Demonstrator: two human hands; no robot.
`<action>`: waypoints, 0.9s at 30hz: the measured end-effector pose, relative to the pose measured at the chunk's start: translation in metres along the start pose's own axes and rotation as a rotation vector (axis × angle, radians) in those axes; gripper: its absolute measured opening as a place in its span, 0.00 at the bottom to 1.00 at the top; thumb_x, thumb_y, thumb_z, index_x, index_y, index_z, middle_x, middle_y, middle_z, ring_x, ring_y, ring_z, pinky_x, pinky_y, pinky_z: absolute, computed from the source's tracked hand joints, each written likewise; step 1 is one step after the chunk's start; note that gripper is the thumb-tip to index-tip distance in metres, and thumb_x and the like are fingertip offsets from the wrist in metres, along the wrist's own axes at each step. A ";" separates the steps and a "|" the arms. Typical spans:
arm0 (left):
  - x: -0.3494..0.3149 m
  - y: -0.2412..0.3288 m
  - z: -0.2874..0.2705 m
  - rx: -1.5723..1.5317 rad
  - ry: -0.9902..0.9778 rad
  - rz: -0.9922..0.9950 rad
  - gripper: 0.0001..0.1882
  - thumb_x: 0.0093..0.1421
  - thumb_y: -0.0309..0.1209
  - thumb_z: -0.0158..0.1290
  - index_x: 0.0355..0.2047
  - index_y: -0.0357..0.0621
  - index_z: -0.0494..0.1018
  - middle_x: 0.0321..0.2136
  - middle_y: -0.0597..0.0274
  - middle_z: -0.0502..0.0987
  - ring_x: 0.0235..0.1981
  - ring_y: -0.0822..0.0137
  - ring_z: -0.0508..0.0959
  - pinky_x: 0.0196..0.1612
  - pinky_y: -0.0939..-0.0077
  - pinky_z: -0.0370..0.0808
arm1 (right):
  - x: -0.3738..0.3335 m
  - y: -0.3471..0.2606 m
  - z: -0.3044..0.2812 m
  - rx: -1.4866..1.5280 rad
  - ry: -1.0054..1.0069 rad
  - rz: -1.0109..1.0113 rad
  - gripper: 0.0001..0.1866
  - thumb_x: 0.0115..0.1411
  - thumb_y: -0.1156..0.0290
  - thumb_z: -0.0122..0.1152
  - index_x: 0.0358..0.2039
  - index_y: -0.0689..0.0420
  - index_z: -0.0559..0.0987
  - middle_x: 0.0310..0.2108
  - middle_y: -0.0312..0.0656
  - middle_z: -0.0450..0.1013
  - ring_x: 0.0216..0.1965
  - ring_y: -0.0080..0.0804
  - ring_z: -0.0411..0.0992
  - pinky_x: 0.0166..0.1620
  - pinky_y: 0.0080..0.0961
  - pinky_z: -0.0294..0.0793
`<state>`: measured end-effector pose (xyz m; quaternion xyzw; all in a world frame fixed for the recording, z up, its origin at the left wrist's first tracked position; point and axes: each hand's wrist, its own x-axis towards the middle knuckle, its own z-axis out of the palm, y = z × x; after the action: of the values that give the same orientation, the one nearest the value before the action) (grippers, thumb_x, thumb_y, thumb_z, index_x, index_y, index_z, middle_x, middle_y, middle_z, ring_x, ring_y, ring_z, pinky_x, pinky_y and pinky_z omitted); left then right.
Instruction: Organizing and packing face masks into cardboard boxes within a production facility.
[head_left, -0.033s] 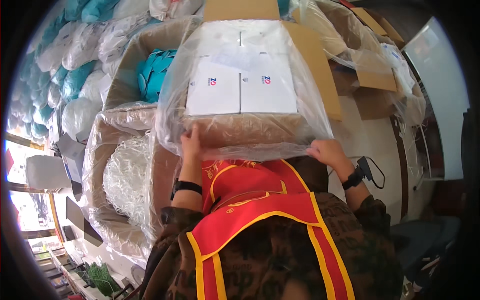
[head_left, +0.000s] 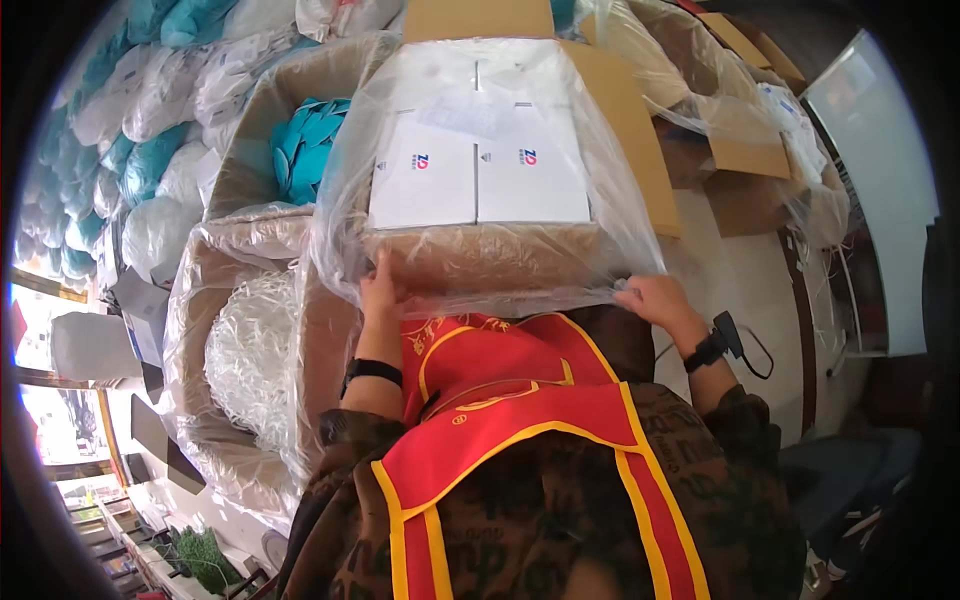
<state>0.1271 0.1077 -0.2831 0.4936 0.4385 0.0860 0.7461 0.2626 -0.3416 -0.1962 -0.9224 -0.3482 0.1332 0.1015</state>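
Note:
In front of me is a large cardboard box (head_left: 490, 255) lined with a clear plastic bag (head_left: 622, 215). White printed cartons (head_left: 425, 195) sit side by side inside it, with a piece of clear film (head_left: 460, 112) lying over them. At the near left corner, my left hand (head_left: 378, 288) is closed on the bag's edge, one finger pointing up along the box wall; its other fingers are partly hidden. My right hand (head_left: 655, 298) pinches the bunched edge of the same bag at the near right corner. Between both hands the plastic stretches along the box's near side.
On the left stands a lined box of white shredded filler (head_left: 250, 350); beyond it, another box holds teal pieces (head_left: 305, 150). Filled plastic bags (head_left: 160, 100) pile up at the far left. Opened cartons (head_left: 745, 150) and a white board (head_left: 870, 180) stand on the right.

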 end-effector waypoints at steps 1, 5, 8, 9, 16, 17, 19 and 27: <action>0.000 -0.002 -0.004 0.003 -0.005 -0.002 0.44 0.54 0.58 0.54 0.61 0.41 0.56 0.51 0.42 0.67 0.51 0.47 0.69 0.46 0.50 0.70 | -0.001 0.022 0.014 0.080 0.022 0.119 0.14 0.53 0.53 0.59 0.30 0.51 0.79 0.24 0.45 0.75 0.30 0.45 0.74 0.33 0.37 0.71; -0.010 0.024 0.020 -0.265 0.152 -0.145 0.55 0.48 0.67 0.52 0.67 0.51 0.43 0.64 0.41 0.45 0.62 0.42 0.54 0.48 0.36 0.65 | 0.014 0.141 0.101 0.408 0.258 0.400 0.30 0.56 0.45 0.57 0.47 0.59 0.73 0.36 0.44 0.77 0.36 0.37 0.75 0.36 0.38 0.72; 0.004 0.054 0.005 -0.238 0.113 0.182 0.52 0.49 0.58 0.58 0.63 0.38 0.50 0.55 0.45 0.63 0.53 0.51 0.68 0.47 0.51 0.71 | 0.053 0.090 0.035 0.874 0.050 0.542 0.40 0.57 0.42 0.54 0.56 0.66 0.64 0.51 0.55 0.68 0.54 0.45 0.66 0.55 0.37 0.66; 0.017 0.063 0.008 -0.208 0.102 0.218 0.52 0.49 0.56 0.60 0.62 0.34 0.51 0.55 0.46 0.64 0.53 0.52 0.68 0.48 0.55 0.71 | 0.059 0.080 0.023 1.200 0.142 0.586 0.43 0.57 0.41 0.55 0.58 0.68 0.61 0.53 0.58 0.63 0.56 0.47 0.63 0.57 0.38 0.64; 0.054 0.056 0.079 0.102 0.585 0.422 0.40 0.49 0.37 0.64 0.55 0.26 0.59 0.49 0.46 0.71 0.44 0.54 0.75 0.48 0.63 0.73 | 0.083 0.065 0.048 1.766 0.265 0.668 0.51 0.54 0.40 0.58 0.62 0.68 0.51 0.59 0.64 0.50 0.61 0.53 0.54 0.62 0.43 0.55; 0.048 0.060 0.088 0.136 0.712 0.509 0.37 0.49 0.34 0.63 0.54 0.26 0.61 0.48 0.45 0.72 0.42 0.54 0.76 0.45 0.63 0.75 | 0.085 0.064 0.052 1.768 0.250 0.693 0.51 0.54 0.40 0.58 0.62 0.68 0.51 0.59 0.64 0.50 0.61 0.53 0.54 0.62 0.43 0.55; 0.049 0.066 0.088 0.102 0.716 0.476 0.35 0.49 0.33 0.63 0.53 0.25 0.62 0.46 0.44 0.72 0.40 0.55 0.77 0.40 0.63 0.76 | 0.092 0.053 0.047 1.859 0.265 0.698 0.50 0.55 0.41 0.57 0.63 0.65 0.50 0.61 0.65 0.46 0.62 0.51 0.51 0.63 0.41 0.55; 0.071 0.070 0.083 -0.125 0.618 0.495 0.24 0.51 0.24 0.60 0.48 0.30 0.67 0.43 0.49 0.75 0.38 0.56 0.78 0.35 0.64 0.78 | 0.103 0.040 0.070 2.188 0.125 0.546 0.38 0.58 0.45 0.57 0.60 0.55 0.59 0.58 0.49 0.59 0.56 0.40 0.60 0.58 0.37 0.61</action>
<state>0.2524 0.1270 -0.2557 0.4886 0.5042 0.4342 0.5644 0.3393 -0.2955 -0.2913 -0.3881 0.1745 0.3378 0.8395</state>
